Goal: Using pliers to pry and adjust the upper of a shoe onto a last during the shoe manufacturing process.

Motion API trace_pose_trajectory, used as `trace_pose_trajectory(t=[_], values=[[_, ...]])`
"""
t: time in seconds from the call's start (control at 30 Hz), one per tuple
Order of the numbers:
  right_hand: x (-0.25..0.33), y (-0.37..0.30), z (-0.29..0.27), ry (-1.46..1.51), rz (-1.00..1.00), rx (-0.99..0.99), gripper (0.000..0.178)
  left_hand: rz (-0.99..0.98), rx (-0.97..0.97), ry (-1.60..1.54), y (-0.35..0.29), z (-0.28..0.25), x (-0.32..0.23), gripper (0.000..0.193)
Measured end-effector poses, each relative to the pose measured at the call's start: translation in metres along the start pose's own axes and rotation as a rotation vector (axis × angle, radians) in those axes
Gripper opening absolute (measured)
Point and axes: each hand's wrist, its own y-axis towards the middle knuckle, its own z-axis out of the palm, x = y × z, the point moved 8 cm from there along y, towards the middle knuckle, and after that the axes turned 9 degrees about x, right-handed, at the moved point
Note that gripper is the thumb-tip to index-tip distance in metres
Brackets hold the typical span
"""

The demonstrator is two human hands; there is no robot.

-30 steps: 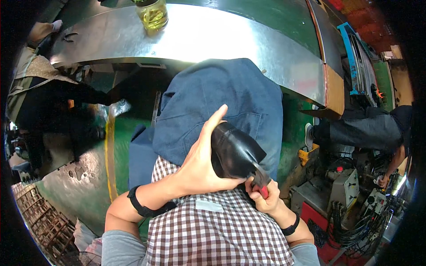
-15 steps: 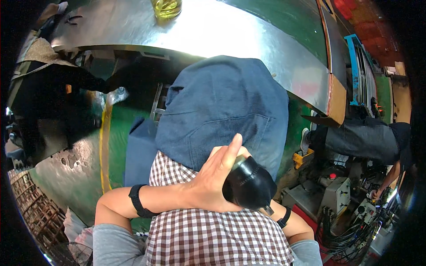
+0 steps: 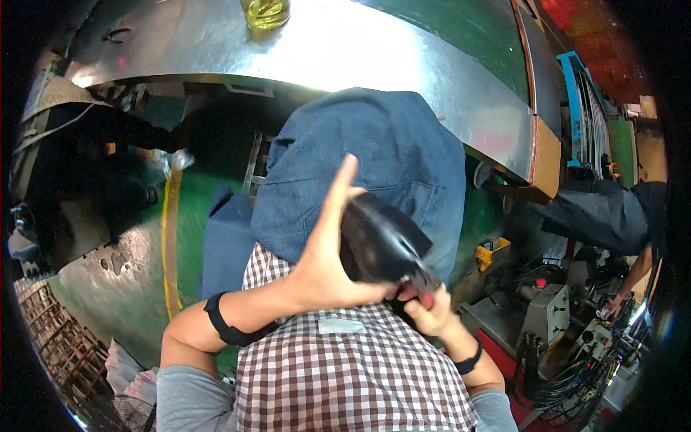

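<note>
My left hand [image 3: 325, 263] grips a glossy black, rounded hollow-looking part [image 3: 379, 237] above my lap. Its thumb points up along the part's left side, and the other fingers are mostly hidden behind and under it. At the part's lower right end my right hand [image 3: 430, 309] is closed round a small hand tool with a red handle end [image 3: 427, 299]. The tool's dark head touches or nearly touches the part's narrow end; motion blur hides the exact contact. Beneath lie a blue cloth [image 3: 367, 144] over my knees and a brown-and-white checked apron [image 3: 345, 381].
Beyond my knees runs a shiny metal table [image 3: 180, 54] bearing a clear container with yellow-green contents [image 3: 266, 14] and small dark pliers [image 3: 115, 34]. A cardboard flap [image 3: 545, 162] juts at its right end. Machinery with cables [image 3: 551, 317] and a co-worker [image 3: 604, 216] are at right; another person [image 3: 79, 165] sits left.
The black part has tilted and shifted up and left with my left hand. My right hand, previously hidden behind it, now shows at its lower end with the red-handled tool.
</note>
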Motion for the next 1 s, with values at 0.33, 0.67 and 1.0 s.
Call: trace_pose_trajectory(t=[0.33, 0.67, 1.0], values=[[0.049, 0.003, -0.015, 0.482, 0.394, 0.228, 0.055, -0.035, 0.03, -0.181, 0.002, -0.005, -0.003, 0.131], [0.06, 0.009, -0.018, 0.513, 0.43, 0.293, 0.066, -0.05, 0.08, -0.068, 0.001, -0.004, -0.011, 0.131], [0.062, 0.009, -0.009, 0.3, 0.359, 0.3, 0.045, -0.028, 0.085, -0.039, 0.001, -0.004, -0.008, 0.13]])
